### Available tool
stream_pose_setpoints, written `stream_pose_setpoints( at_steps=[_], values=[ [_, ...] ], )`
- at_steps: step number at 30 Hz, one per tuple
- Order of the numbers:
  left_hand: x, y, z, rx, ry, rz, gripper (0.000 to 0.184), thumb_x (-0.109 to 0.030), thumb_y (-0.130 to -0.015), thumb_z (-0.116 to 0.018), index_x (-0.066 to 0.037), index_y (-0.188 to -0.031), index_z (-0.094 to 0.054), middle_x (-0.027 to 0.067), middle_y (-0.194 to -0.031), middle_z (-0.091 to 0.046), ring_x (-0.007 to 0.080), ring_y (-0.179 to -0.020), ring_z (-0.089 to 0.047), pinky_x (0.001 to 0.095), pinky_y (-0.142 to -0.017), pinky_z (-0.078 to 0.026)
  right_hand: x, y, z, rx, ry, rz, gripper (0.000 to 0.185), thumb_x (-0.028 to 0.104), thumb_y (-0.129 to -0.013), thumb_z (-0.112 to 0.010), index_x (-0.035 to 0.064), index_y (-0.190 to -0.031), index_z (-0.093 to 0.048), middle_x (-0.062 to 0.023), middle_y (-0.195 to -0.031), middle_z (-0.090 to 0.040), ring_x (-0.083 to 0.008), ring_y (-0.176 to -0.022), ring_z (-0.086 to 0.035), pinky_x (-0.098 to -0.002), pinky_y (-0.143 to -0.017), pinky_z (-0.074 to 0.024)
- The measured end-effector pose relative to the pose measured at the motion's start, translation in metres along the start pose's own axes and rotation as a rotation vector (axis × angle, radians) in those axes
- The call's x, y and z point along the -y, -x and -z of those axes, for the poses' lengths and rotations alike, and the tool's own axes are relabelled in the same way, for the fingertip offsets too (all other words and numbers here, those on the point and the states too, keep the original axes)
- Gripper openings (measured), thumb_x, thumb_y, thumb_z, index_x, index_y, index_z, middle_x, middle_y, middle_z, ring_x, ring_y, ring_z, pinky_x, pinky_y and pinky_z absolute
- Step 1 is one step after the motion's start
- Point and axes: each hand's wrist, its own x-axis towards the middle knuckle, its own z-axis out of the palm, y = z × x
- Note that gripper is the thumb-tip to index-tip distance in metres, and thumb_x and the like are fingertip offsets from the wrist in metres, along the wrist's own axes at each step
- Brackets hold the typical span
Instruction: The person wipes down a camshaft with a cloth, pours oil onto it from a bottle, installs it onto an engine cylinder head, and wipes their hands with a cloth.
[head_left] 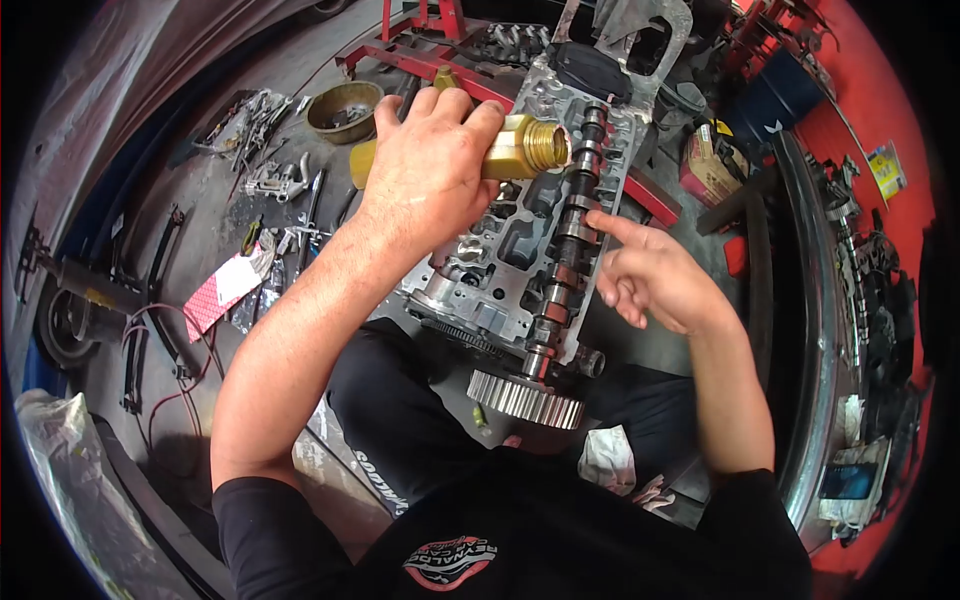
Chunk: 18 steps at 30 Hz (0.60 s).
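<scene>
My left hand [430, 160] is wrapped round a yellow bottle [518, 150], tilted on its side with its open threaded mouth toward the right, above the camshaft [556, 295]. The camshaft lies along the right side of a metal cylinder head [520, 240], with a toothed gear [527, 399] at its near end. My right hand [645, 268] has its index finger stretched out, the tip touching the camshaft's middle; the other fingers are loosely curled and hold nothing.
A round bowl [343, 112] and scattered metal parts [245, 130] lie on the floor at the left. A red stand [430, 62] is behind the cylinder head. A blue drum [775, 95] stands at the back right. A white cloth [607, 460] lies near my legs.
</scene>
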Motion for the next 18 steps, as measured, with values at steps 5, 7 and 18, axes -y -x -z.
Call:
stream_pose_setpoints(
  at_steps=[5,7,18],
  values=[
    [0.012,0.005,0.004,-0.023,0.032,0.047,0.062,-0.016,-0.067,-0.082,-0.011,-0.125,-0.061,0.0083,-0.11,-0.061,0.0303,-0.112,-0.056,0.0508,-0.102,-0.039,0.002,-0.022,0.0,-0.203,1.566,0.418,0.063,0.008,-0.082,-0.06,0.0143,-0.143,-0.047,-0.0202,-0.087,-0.069,-0.0383,-0.086,-0.068,-0.0487,-0.079,-0.0535],
    [0.015,0.008,0.005,-0.025,0.039,0.049,0.063,-0.015,-0.067,-0.083,-0.01,-0.125,-0.061,0.0084,-0.111,-0.061,0.0301,-0.112,-0.056,0.0502,-0.101,-0.039,0.02,-0.031,-0.007,-0.046,1.872,0.379,0.064,0.009,-0.08,-0.061,0.015,-0.142,-0.049,-0.0195,-0.085,-0.069,-0.0396,-0.085,-0.068,-0.0504,-0.079,-0.0541],
    [0.013,-0.025,-0.006,-0.007,0.031,-0.053,0.05,-0.017,-0.072,-0.08,-0.009,-0.119,-0.063,0.0104,-0.108,-0.06,0.0304,-0.113,-0.056,0.0607,-0.099,-0.039,0.031,-0.026,0.044,0.002,0.894,0.2,0.06,0.013,-0.089,-0.062,0.0085,-0.147,-0.045,-0.0042,-0.066,-0.059,-0.0165,-0.05,-0.058,-0.0326,-0.05,-0.0487]
  ],
)
